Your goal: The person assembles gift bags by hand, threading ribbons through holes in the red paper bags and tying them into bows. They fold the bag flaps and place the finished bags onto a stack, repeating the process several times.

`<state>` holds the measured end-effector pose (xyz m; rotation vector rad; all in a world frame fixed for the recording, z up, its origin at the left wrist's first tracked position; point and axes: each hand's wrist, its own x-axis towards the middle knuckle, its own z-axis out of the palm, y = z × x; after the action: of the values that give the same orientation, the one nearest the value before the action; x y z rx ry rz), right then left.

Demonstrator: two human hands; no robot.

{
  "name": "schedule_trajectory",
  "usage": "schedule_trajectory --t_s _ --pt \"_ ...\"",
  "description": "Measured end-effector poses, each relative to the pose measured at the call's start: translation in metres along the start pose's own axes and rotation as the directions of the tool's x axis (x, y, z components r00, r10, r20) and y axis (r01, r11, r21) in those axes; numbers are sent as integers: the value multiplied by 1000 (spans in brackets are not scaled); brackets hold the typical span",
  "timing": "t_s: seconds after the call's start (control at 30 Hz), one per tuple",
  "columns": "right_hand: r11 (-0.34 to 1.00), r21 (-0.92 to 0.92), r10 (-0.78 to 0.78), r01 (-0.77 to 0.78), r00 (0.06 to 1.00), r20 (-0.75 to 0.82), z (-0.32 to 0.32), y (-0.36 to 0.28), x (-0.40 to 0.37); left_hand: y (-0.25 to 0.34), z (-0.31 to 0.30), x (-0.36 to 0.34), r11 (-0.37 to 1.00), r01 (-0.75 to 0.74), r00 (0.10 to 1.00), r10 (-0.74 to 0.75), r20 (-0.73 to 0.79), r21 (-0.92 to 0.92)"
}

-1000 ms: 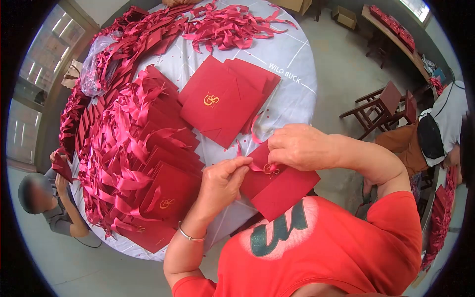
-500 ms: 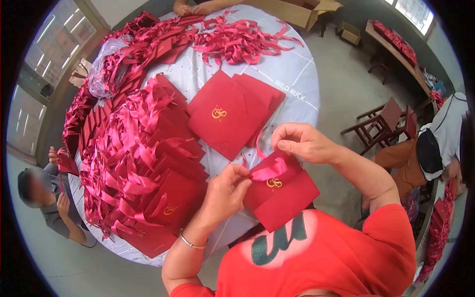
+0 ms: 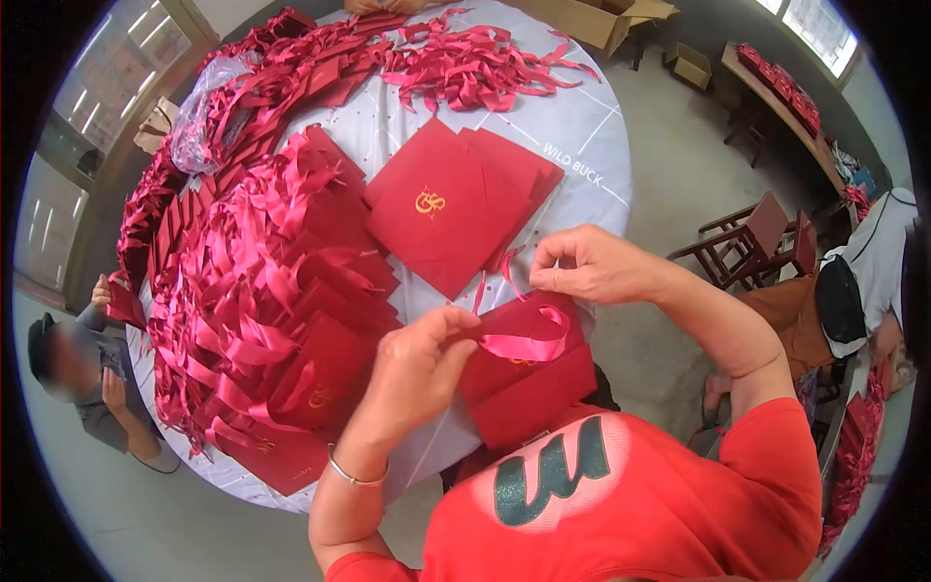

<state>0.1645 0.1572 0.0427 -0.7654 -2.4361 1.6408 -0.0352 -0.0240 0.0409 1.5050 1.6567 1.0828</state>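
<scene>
A red paper bag (image 3: 533,403) with a gold emblem lies at the table's near edge, against my shirt. A loop of pink ribbon (image 3: 529,341) crosses its upper part and covers some of the emblem. My left hand (image 3: 422,361) is closed at the bag's upper left, thumb and forefinger pinching the ribbon. Above the bag's upper right corner, my right hand (image 3: 593,265) has thumb and forefinger pressed together; whatever is between them is too small to make out. Thin ribbon ends stick up past the bag's top edge, between the hands.
A stack of red bags (image 3: 436,204) lies just beyond. To the left spreads a large heap of ribboned bags (image 3: 281,291); loose ribbons (image 3: 475,73) lie at the back. A person (image 3: 87,378) sits at the left, another (image 3: 863,272) at the right near wooden chairs (image 3: 742,238).
The bag has shifted slightly left and down toward my body. My left hand has moved left, and the ribbon loop now stands wider. The person at the left has lowered the bag held there.
</scene>
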Motion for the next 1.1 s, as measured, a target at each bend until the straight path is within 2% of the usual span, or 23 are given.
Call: schedule_trajectory --t_s 0.03,0.07,0.13,0.2,0.27,0.3,0.33,0.4,0.43,0.53,0.67,0.83,0.87,0.93,1.0,1.07,1.1 --pt "999 45 15 -15 1000 1 2 -2 -2 5 -4 -1 996 -18 999 15 29 87" --pt "998 51 21 -22 1000 4 5 -3 -6 7 -3 -4 996 -11 999 8 33 85" --pt "996 -27 -78 79 996 47 7 -8 -12 11 -4 -7 979 -48 992 23 124 198" --pt "999 5 -38 38 999 34 10 -17 -14 12 1 -8 978 -65 990 38 135 200" --pt "938 -141 -330 318 941 -71 11 -11 -6 9 5 -8 985 -26 989 0 145 173" --pt "857 -225 -481 463 876 -32 14 -5 2 9 5 -8 984 -26 989 -1 149 174" --pt "860 -222 -478 460 878 -34 15 -4 6 9 5 -8 985 -26 989 0 146 171" --pt "729 -386 -524 565 824 215 18 -3 13 7 5 -8 986 -19 990 -5 143 166" --pt "708 -382 -530 594 804 268 20 -2 18 6 6 -8 986 -15 990 -9 141 168" --pt "698 -406 -469 590 805 363 23 -3 26 6 5 -7 986 -3 989 -21 144 164" --pt "678 -448 -516 583 812 274 23 -1 31 3 6 -6 989 -10 987 -13 158 146" --pt "610 -445 -630 655 742 229 25 -1 29 4 6 -7 987 21 985 -47 166 157" --pt "607 -448 -632 657 740 231 25 -3 27 4 6 -7 988 34 985 -58 160 153" --pt "566 -548 -526 616 781 336 21 -8 23 4 7 -7 984 8 988 -35 149 177" --pt "568 -538 -539 622 776 328 25 -6 27 3 8 -8 979 -16 989 -14 145 202" --pt "484 -585 -597 651 734 323 26 -7 30 3 8 -8 985 -11 989 -16 150 173" --pt "484 -586 -597 650 735 321 26 -7 31 4 7 -7 985 -13 988 -14 152 174"
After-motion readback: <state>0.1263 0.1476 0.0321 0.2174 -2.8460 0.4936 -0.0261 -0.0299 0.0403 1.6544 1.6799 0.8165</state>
